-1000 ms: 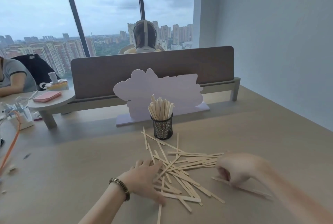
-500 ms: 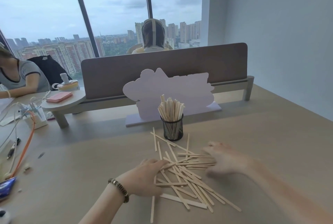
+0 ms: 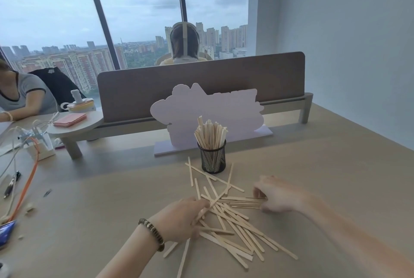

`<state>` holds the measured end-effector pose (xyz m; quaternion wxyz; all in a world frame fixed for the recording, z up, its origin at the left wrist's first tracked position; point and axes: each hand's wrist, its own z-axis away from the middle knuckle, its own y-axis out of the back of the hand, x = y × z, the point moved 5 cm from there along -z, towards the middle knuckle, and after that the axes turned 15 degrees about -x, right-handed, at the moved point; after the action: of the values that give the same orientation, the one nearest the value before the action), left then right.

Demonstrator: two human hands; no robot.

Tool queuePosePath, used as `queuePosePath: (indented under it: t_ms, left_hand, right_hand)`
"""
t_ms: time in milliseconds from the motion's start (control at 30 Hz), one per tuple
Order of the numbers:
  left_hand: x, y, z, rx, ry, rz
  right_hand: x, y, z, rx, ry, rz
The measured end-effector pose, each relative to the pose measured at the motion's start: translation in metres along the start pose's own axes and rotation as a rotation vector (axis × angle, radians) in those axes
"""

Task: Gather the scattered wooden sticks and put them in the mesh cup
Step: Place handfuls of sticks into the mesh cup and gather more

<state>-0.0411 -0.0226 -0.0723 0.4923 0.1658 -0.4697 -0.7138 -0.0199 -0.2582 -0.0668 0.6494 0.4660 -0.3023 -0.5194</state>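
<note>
Several pale wooden sticks lie scattered in a loose pile on the tan table. Just behind the pile stands the black mesh cup, upright and packed with sticks. My left hand, a bead bracelet on its wrist, is at the pile's left edge, with its fingers curled over several sticks that run beneath them. My right hand is blurred at the pile's right side. Its fingers are bent around the ends of a small bundle lying crosswise.
A white cut-out sign stands right behind the cup, in front of a brown desk divider. Cables and an orange cord lie at the far left. Two people sit beyond the table. A wall runs along the right.
My right hand has moved from the pile's lower right up to the crosswise sticks and curled around their ends. My left hand has slid further into the pile. The view has shifted.
</note>
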Motion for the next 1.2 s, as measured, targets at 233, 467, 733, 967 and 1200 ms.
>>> queuePosePath:
  t_ms: [233, 467, 733, 967, 1200]
  left_hand:
    - [0.0, -0.006, 0.005, 0.05, -0.044, 0.062]
    - [-0.005, -0.007, 0.0, 0.143, -0.05, -0.004]
    - [0.022, 0.002, -0.003, 0.235, -0.27, -0.065]
    - [0.028, -0.002, -0.003, 0.058, -0.256, -0.118]
    - [0.019, 0.0, -0.003, 0.145, -0.216, -0.239]
  right_hand:
    - [-0.003, 0.0, 0.001, -0.009, 0.018, -0.047]
    - [-0.007, -0.002, 0.0, -0.001, 0.007, -0.012]
    - [-0.004, 0.0, 0.002, -0.045, 0.025, -0.064]
    - [-0.003, -0.002, -0.002, -0.022, 0.037, -0.079]
    - [-0.008, -0.008, -0.005, -0.085, 0.052, -0.048]
